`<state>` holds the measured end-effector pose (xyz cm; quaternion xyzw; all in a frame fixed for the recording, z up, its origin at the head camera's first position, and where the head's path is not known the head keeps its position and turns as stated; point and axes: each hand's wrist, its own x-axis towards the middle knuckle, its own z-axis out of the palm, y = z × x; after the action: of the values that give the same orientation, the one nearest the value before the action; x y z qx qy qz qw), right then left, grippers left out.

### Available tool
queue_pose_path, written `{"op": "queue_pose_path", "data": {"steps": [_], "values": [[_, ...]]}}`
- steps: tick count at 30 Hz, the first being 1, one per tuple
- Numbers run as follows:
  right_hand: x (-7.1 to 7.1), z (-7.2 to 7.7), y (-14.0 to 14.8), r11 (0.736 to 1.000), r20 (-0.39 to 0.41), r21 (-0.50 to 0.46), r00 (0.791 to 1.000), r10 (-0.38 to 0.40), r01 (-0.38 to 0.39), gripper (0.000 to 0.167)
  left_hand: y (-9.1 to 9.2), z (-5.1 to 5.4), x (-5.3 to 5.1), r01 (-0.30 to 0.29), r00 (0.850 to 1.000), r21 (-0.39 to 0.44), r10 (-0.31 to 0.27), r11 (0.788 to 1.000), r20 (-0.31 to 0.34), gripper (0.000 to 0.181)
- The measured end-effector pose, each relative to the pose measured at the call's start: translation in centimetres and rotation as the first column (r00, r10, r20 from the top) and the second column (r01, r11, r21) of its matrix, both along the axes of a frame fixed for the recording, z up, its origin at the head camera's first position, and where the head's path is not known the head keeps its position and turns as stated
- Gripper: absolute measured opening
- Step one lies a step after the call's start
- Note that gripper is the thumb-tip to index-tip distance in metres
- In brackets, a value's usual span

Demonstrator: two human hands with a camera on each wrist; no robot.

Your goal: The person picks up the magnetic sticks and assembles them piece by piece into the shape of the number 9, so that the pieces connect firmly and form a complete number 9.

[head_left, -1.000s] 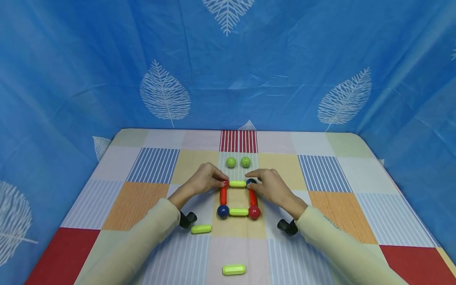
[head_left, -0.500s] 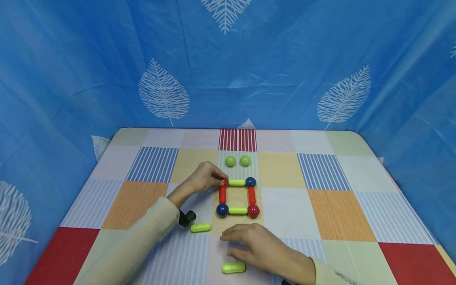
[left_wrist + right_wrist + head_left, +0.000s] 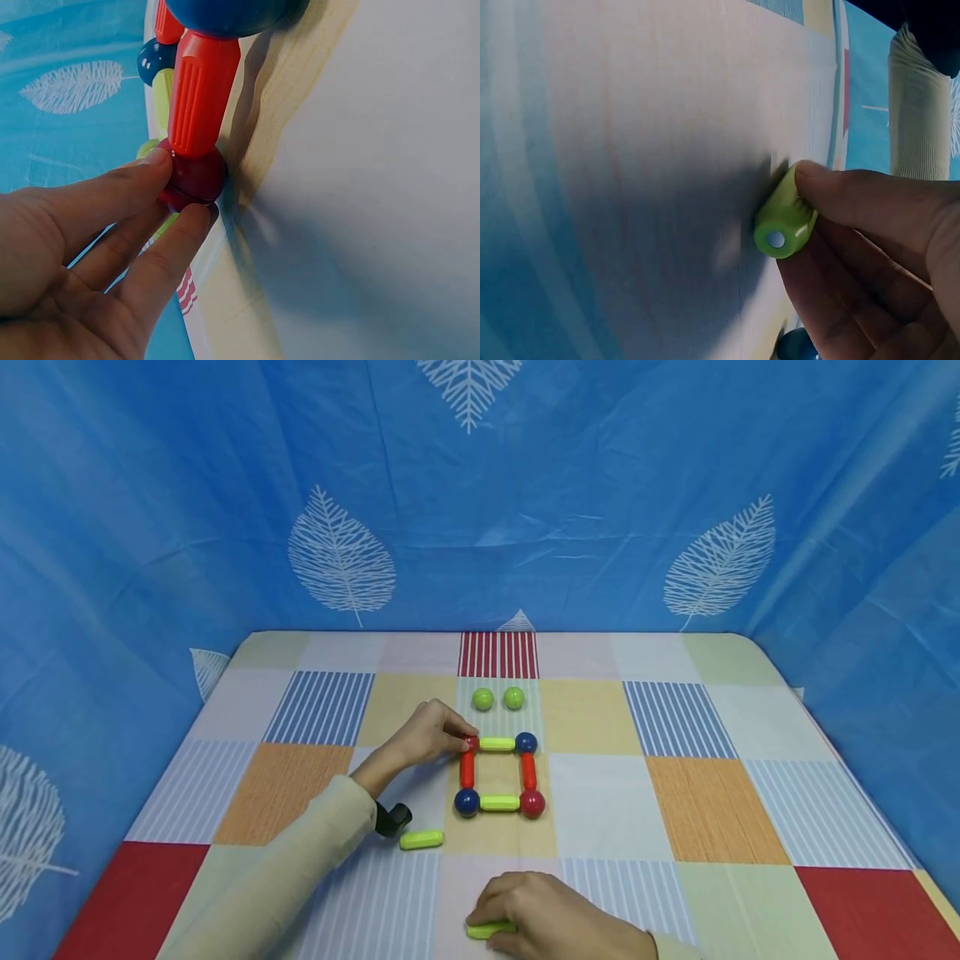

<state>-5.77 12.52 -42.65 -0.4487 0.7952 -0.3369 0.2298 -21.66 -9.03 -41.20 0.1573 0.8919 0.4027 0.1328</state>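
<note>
A green stick (image 3: 782, 214) is at the near part of the table (image 3: 600, 802), pinched in the right hand (image 3: 543, 914); a light grip on its sides, with the end free, should serve well. The left hand (image 3: 427, 733) pinches the red ball (image 3: 198, 176) at the far left corner of the square (image 3: 528, 772); steadiness there would help. A second stick (image 3: 422, 840) lies near the left sleeve (image 3: 300, 860), which crowds that side. Two green balls (image 3: 483, 698) rest beyond.

Red, lime, navy

Your frame (image 3: 499, 803) has red rods (image 3: 529, 772) at 3 and 9 o'clock, lime rods (image 3: 497, 744) at 12 and 6, navy balls (image 3: 467, 802) at 1 and 7, red balls (image 3: 532, 804) at 5 and 11. Your worktop (image 3: 600, 789) is plain-and-striped patchwork.
</note>
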Motion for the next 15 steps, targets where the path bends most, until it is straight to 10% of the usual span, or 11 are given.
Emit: {"op": "queue_pose_path", "data": {"steps": [15], "values": [[-0.1, 0.5, 1.8, 0.979, -0.005, 0.128, 0.987, -0.160, 0.159, 0.022, 0.0, -0.1, 0.1, 0.007, 1.000, 0.012, -0.007, 1.000, 0.008, 0.019]]}}
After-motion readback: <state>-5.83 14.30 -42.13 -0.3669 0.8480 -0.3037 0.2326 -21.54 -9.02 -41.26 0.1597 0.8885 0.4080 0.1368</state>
